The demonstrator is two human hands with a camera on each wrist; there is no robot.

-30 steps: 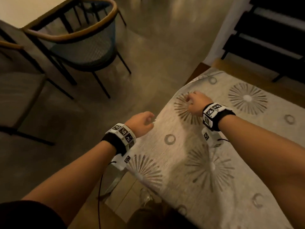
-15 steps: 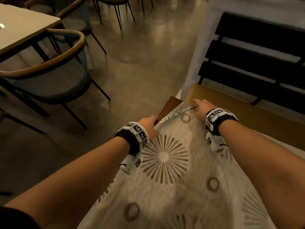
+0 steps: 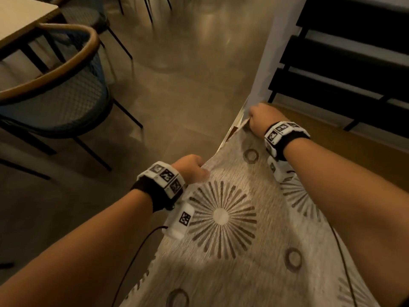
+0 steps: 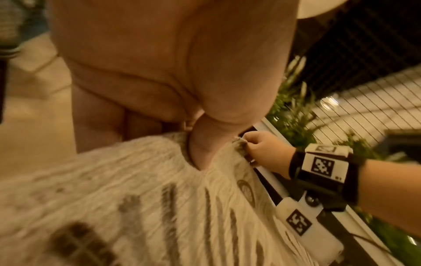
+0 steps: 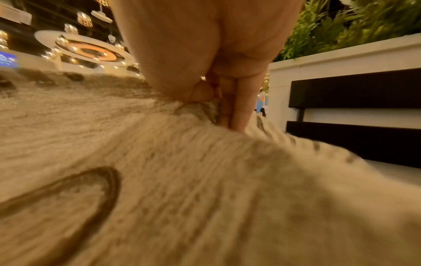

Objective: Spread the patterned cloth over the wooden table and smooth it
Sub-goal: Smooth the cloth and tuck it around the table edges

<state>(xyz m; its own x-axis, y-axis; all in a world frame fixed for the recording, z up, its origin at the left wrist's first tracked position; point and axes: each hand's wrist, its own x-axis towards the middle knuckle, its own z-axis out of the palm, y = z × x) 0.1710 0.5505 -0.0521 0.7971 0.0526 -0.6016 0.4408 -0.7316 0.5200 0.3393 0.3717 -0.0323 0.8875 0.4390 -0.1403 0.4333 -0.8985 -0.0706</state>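
1. While both fists stayed apart along the same hem, the left hand (image 3: 192,168) pinched the near edge of the patterned cloth (image 3: 241,247), thumb curled against the fingers over a gathered tuck.
2. The right hand (image 3: 263,119) gripped the far corner of that cloth, fingers folded round the fabric, at the far end of the wooden table (image 3: 345,142).
3. Between the two hands the cloth hung taut and slightly raised; behind them it ran back over the table toward the person, with bare wood showing to the right of it.
4. Each wrist wore a black band (image 3: 152,192) with white square-coded markers; I could read no words or brand on them, and the small characters beside one marker were too blurred to make out.
5. Only the left wrist view showed the thumb (image 4: 202,149) tucked into the fold, with the right hand (image 4: 266,153) pinching the hem beyond it.
6. Only the right wrist view showed green plants (image 5: 355,23) above a white ledge and a ring of ceiling lights (image 5: 86,48).
7. Only the head view showed the round-backed chair (image 3: 55,85) on the floor to the left and the dark slatted bench (image 3: 352,49) beyond the table.
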